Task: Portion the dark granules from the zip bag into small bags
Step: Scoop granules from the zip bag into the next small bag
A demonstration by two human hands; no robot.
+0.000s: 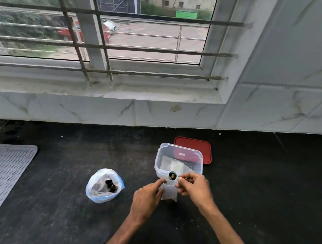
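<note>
So a small bag is pinched open at the mouth by left hand and right hand, granules seen inside. The zip bag is parked at 9 o'clock on the black counter, tub at 12, barred window beyond.

On my remote feed, a barred window is set in a marble-tiled wall. Below the window runs a black countertop, with a grey perforated mat under its left end and a red lid under its right. A red car is parked beyond the window.
</note>
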